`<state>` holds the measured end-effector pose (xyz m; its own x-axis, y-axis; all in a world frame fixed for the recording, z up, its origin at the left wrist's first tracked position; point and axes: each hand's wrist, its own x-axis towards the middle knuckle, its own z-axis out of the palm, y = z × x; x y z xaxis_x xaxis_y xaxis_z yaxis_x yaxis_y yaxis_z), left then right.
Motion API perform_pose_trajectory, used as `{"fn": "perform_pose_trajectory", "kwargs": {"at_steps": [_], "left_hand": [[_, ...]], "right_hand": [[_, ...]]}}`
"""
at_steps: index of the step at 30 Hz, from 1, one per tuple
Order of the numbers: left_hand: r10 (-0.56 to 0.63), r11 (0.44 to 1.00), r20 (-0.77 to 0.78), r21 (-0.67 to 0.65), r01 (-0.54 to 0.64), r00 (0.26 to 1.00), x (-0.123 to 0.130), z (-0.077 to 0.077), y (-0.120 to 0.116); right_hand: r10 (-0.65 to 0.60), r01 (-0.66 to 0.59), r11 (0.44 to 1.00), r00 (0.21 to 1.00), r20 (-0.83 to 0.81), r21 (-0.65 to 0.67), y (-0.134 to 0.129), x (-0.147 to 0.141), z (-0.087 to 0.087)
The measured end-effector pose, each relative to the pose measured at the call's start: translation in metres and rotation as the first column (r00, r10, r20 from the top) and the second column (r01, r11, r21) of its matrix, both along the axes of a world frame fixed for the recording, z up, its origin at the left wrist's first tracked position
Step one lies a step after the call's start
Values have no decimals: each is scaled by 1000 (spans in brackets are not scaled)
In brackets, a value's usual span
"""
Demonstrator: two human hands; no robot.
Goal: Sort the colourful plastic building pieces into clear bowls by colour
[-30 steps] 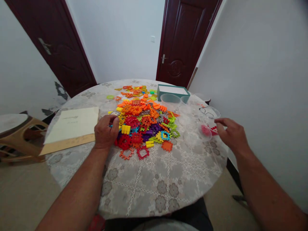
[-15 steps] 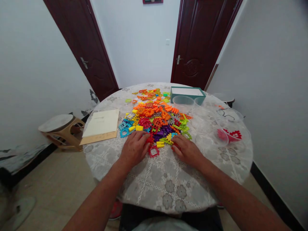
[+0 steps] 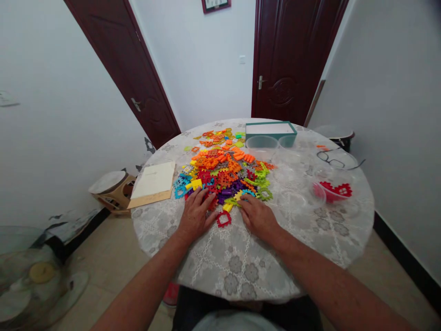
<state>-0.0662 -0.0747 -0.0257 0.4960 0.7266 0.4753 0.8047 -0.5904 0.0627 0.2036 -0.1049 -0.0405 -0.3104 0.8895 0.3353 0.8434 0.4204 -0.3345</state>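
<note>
A heap of coloured plastic interlocking building pieces (image 3: 227, 177) lies mid-table. At its near left edge is my left hand (image 3: 196, 214), fingers spread over red pieces, with the thumb stretched towards a red square frame piece (image 3: 223, 225). My right hand (image 3: 259, 215) is at the near right edge, its fingers bent together against yellow and lime-green pieces (image 3: 237, 196); what lies under the fingertips is hidden. Between the hands sits a small yellow piece (image 3: 227, 208). A larger yellow block (image 3: 196, 184) lies just beyond my left fingertips.
Clear plastic tubs (image 3: 262, 142) stand on the right, one containing red pieces (image 3: 333, 192). Behind them is a green box (image 3: 253, 130). Glasses (image 3: 336, 162) lie at the far right. A notebook (image 3: 154, 179) lies left on the patterned tablecloth (image 3: 237, 271).
My left fingers have spread out over the red pieces. My right hand has shifted slightly against the heap's edge, its fingers still bent. The camera view has turned a little left.
</note>
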Motion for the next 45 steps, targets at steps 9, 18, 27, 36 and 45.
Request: {"fn": "perform_pose_trajectory", "kwargs": {"at_steps": [9,18,27,36,45], "left_hand": [[-75,997,-53,4,75,996,-4,-2,5],[-98,995,-128,-13,98,987,-4,0,8],[-71,997,-125,-14,70,990,-2,2,6],[-186,982,42,6,186,982,20,8,2],[-182,829,542,-365,424,821,51,25,9]], "right_hand": [[-46,54,996,993,109,-65,-7,-13,16],[-47,51,998,992,120,-34,-4,-15,12],[-67,71,997,985,156,-18,-4,-18,13],[-73,82,994,989,-127,66,-2,-15,3],[27,-28,1000,933,-359,1,-3,-12,18]]}}
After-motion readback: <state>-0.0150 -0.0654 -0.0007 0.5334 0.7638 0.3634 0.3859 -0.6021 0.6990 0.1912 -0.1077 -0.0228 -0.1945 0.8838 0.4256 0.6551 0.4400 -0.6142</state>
